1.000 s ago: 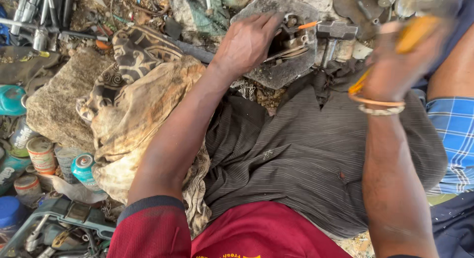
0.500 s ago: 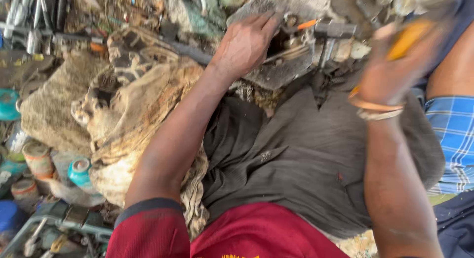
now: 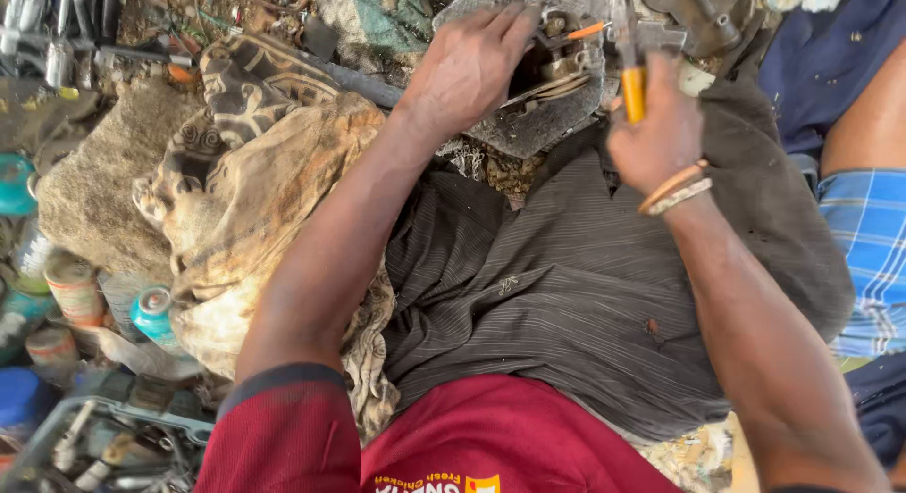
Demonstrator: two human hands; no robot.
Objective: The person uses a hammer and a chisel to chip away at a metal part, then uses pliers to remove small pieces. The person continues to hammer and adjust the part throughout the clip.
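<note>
My left hand (image 3: 469, 66) rests on a grey metal machine part (image 3: 538, 125) at the top centre, its fingers gripping the edge beside the opening with small fittings and an orange wire. My right hand (image 3: 658, 134) is closed around a yellow-handled tool (image 3: 633, 89), whose tip points up into the part. Bangles circle my right wrist. The part lies on my lap, over dark striped trousers (image 3: 576, 295).
A crumpled tan patterned cloth (image 3: 245, 200) lies at the left by a flat stone (image 3: 90, 191). Several cans and tins (image 3: 75, 290) stand at the lower left, tools in a crate below them. Another person's leg and blue checked cloth (image 3: 864, 257) are at the right.
My right hand with the yellow-handled tool has come in from the right and down to the metal part. The left hand has stayed on the part.
</note>
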